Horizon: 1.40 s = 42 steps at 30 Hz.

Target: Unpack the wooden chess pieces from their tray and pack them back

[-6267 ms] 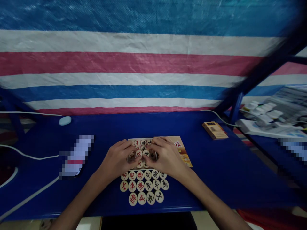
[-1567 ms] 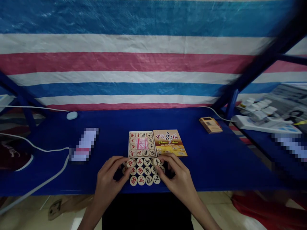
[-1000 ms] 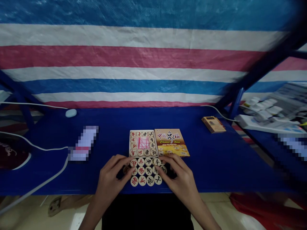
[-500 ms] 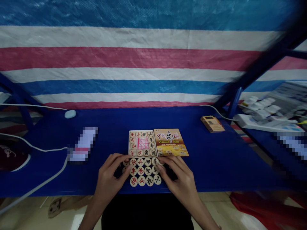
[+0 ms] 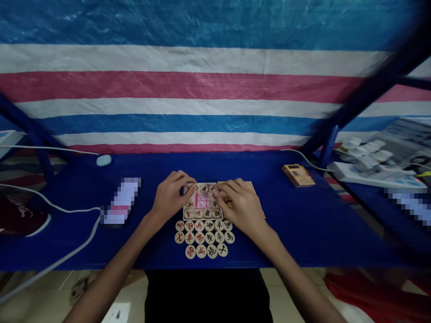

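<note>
A shallow white box (image 5: 184, 211) lies on the table with round Chinese chess pieces along its sides and a pink-lined paper (image 5: 203, 201) showing in its middle. My left hand (image 5: 171, 194) is at the box's far left corner, thumb and forefinger apart around a red-marked piece there. Over the right side, my right hand (image 5: 240, 204) has bent fingers, the thumb near the black-marked pieces and apart from the forefinger. It partly covers the brown and yellow Chinese chess lid (image 5: 251, 185). In front of the box lie rows of loose chess pieces (image 5: 200, 237), red-marked left, black-marked right.
On the blue table (image 5: 303, 229), a phone (image 5: 121, 202) with a white cable lies left, near a pale rounded case (image 5: 103, 160). A small yellow-brown box (image 5: 298, 175) sits back right. Beyond it is a power strip (image 5: 377, 176) with plugs. A striped sheet (image 5: 215, 85) hangs behind.
Both hands have moved away from me, from the sides of the loose rows to the far part of the box. The loose pieces at the row ends now show. The view has shifted slightly.
</note>
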Available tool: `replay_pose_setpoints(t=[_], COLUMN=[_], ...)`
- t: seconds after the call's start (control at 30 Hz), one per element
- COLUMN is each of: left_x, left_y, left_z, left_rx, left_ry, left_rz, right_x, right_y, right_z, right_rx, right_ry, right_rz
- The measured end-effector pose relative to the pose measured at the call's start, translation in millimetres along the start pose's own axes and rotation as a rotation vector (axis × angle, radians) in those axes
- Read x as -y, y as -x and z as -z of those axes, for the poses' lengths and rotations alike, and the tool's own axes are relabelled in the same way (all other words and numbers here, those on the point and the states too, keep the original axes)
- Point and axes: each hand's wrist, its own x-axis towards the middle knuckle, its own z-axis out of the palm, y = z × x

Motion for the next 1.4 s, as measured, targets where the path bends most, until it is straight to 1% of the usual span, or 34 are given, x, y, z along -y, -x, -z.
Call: replay_pose_setpoints(t=[0.03, 0.1, 0.17, 0.27, 0.4, 0.63, 0.8, 0.9, 1.0, 1.13, 1.2, 1.27, 1.3, 1.4], left_x=[5, 12, 18, 21, 22, 21, 23, 23, 19, 6, -3, -11, -15, -21], left_y=[-5, -9, -6, 1, 5, 5, 6, 5, 3, 4, 13, 30, 41, 81], left_z=[-3.2, -8.8, -12.5, -14.3, -14.1, -14.8, -17.5, -18.4, -15.2, -4.2, 2.7, 9.6, 12.9, 21.7], left_rx=[0.019, 0.049, 0.068, 0.089, 0.121, 0.179, 0.196, 0.194, 0.164, 0.074, 0.026, -0.015, -0.033, -0.116], left_ry=[-0.013, -0.039, -0.063, -0.094, -0.123, -0.156, -0.154, -0.144, -0.128, -0.087, -0.065, -0.048, -0.04, 0.004], left_rz=[-0.022, -0.05, -0.064, -0.072, -0.077, -0.075, -0.069, -0.071, -0.072, -0.075, -0.08, -0.078, -0.075, -0.002], right_x=[-6, -16, -22, -23, -22, -27, -22, -20, -19, -11, -3, 6, 9, 15], right_y=[-11, -26, -30, -24, -16, -17, -16, -17, -19, -17, -7, 10, 22, 63], right_z=[-3, -11, -19, -29, -34, -38, -41, -42, -39, -23, -12, -2, 2, 12], right_rx=[0.085, 0.12, 0.129, 0.131, 0.142, 0.187, 0.19, 0.186, 0.158, 0.075, 0.006, -0.088, -0.106, -0.125], right_ry=[0.027, 0.031, 0.042, 0.067, 0.082, 0.068, 0.058, 0.036, 0.003, -0.06, -0.128, -0.252, -0.276, -0.237], right_rz=[0.046, 0.081, 0.087, 0.071, 0.065, 0.084, 0.087, 0.09, 0.079, 0.031, -0.008, -0.055, -0.06, -0.064])
